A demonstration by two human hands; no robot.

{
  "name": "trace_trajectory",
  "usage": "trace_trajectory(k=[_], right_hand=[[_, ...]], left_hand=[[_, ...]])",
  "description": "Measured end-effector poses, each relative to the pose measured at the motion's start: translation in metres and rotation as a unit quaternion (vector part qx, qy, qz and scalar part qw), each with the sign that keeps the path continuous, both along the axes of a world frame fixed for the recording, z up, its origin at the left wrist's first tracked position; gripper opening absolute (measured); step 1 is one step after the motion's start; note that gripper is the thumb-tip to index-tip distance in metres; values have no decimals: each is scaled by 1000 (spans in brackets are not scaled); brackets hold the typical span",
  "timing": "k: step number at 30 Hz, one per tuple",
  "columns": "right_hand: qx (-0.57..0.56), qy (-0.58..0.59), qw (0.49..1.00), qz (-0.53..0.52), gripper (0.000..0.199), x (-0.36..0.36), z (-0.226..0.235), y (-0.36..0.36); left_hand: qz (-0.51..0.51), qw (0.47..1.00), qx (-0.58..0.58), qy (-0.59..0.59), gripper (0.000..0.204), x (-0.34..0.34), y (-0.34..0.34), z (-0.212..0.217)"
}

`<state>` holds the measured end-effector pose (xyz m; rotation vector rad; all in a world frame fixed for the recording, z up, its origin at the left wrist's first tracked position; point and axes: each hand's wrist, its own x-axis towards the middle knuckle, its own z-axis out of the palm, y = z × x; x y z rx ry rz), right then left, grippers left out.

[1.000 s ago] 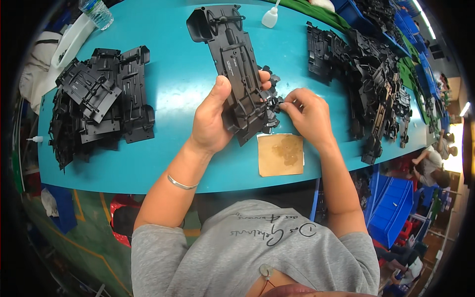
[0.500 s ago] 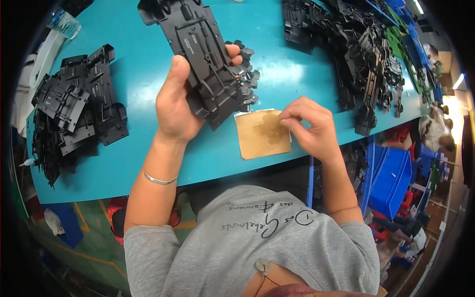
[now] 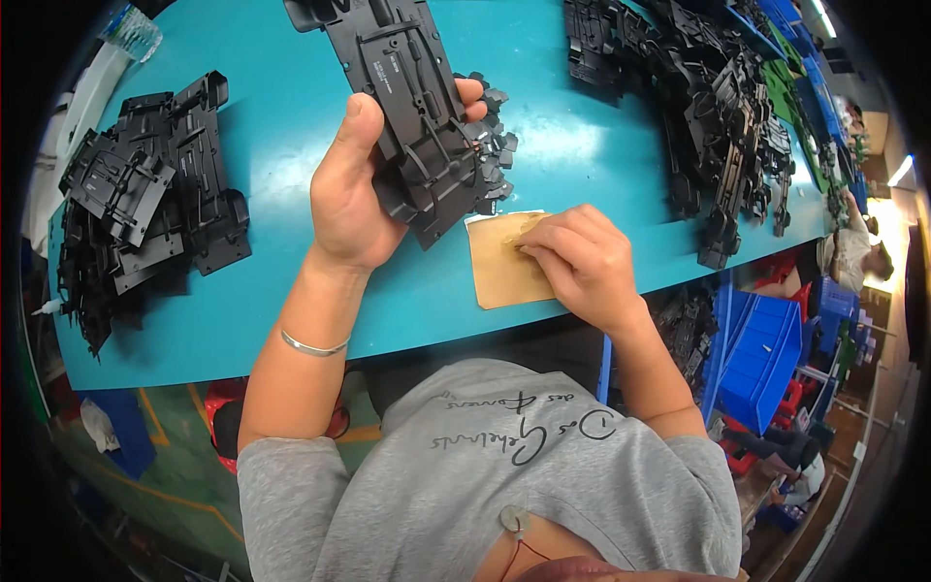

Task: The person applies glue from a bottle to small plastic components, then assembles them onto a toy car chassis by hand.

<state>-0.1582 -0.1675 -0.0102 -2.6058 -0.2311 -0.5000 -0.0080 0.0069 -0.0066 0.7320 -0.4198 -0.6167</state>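
Observation:
My left hand [image 3: 354, 194] grips a long black plastic chassis part [image 3: 402, 92], holding it tilted above the teal table [image 3: 281, 165]. My right hand [image 3: 577, 262] rests with pinched fingertips on a small brown paper sheet [image 3: 499, 272] lying at the table's near edge. Whether anything sits between those fingertips I cannot tell. A heap of small black clips [image 3: 495, 160] lies just behind the sheet, partly hidden by the chassis part.
A stack of black plastic parts [image 3: 145, 209] fills the left of the table. More black parts [image 3: 708, 126] are piled along the right. A plastic bottle [image 3: 131, 34] lies far left. Blue bins [image 3: 752, 339] stand below the table's right edge, where another person [image 3: 858, 252] sits.
My right hand left the chassis part and came down onto the brown sheet. My left hand lifted the chassis part up and away from it.

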Motion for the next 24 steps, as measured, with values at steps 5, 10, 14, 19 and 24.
trace_trajectory(k=[5, 10, 14, 19, 24], right_hand=[[56, 13, 997, -46, 11, 0, 1, 1], [136, 65, 985, -84, 8, -3, 4, 2], [346, 115, 925, -112, 3, -7, 6, -3], [619, 197, 749, -131, 5, -2, 13, -6], [668, 218, 701, -118, 8, -1, 11, -11]], left_hand=[[0, 1000, -3, -1, 74, 1, 0, 0], [0, 1000, -4, 0, 74, 1, -1, -1], [-3, 1000, -9, 9, 74, 1, -2, 0], [-26, 998, -40, 32, 66, 0, -1, -3], [-30, 998, -42, 34, 67, -1, -1, -3]])
